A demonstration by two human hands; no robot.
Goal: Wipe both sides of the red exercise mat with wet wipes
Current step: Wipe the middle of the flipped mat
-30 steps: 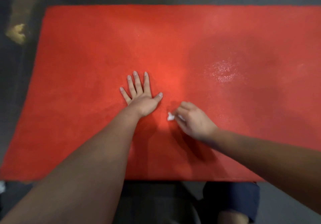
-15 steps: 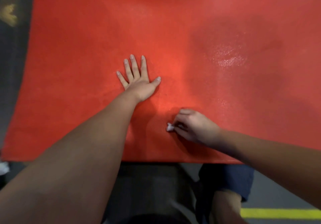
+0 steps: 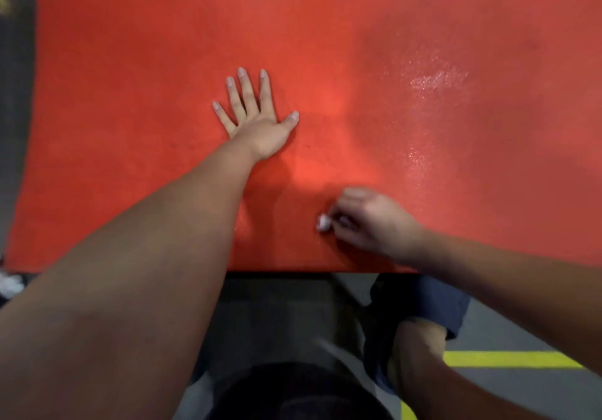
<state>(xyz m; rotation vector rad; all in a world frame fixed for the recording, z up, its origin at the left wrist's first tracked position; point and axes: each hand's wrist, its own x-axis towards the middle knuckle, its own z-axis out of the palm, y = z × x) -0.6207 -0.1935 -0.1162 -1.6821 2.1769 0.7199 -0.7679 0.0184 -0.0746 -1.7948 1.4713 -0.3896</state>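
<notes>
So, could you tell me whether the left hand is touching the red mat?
Touching. The head view shows the left hand flat on the red mat, fingers spread, no gap under them.

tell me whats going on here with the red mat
A person is wiping the red exercise mat. The left hand lies flat on it with fingers spread, apparently bracing. The right hand grips a small balled-up wet wipe against the mat close to its near edge. A wet sheen shows on the mat's right part.
</notes>
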